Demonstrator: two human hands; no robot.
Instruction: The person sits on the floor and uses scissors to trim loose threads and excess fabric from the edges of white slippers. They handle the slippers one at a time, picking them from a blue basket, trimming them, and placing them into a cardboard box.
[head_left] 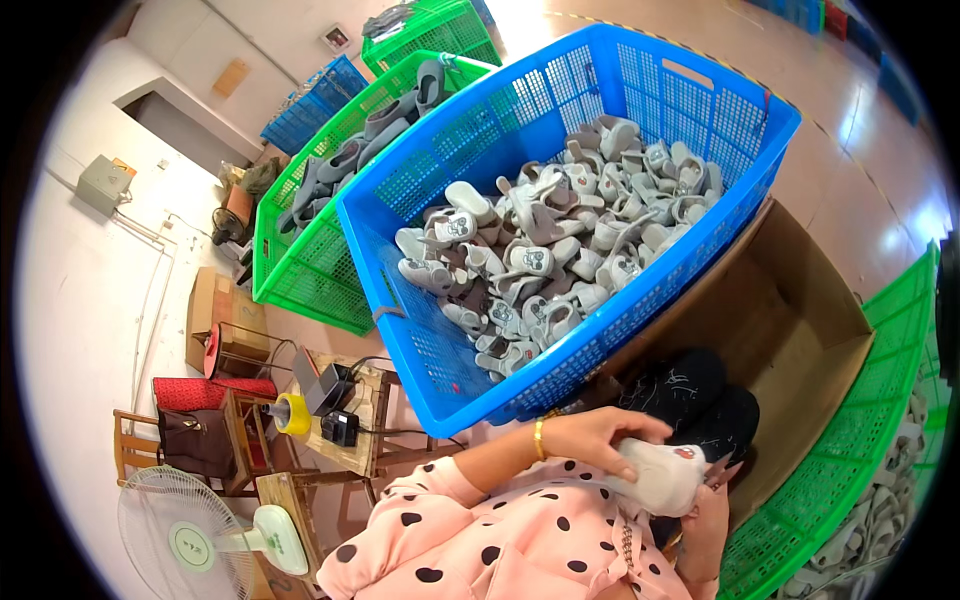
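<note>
A pale white sandal with a small red print is held in front of my body, over my lap. My left hand, with a yellow bracelet at the wrist, grips it from the upper left, thumb on its near side. On the other side my right hand has its fingers closed around the sandal's end; part of that hand is hidden. Ahead of me stands a big blue crate, holding a heap of similar pale sandals, some with printed faces.
An open cardboard box lies to the right of my legs, beside a green crate of grey sandals. Another green crate with dark grey shoes is behind the blue one. At left are a fan and a wooden stool with a tape roll.
</note>
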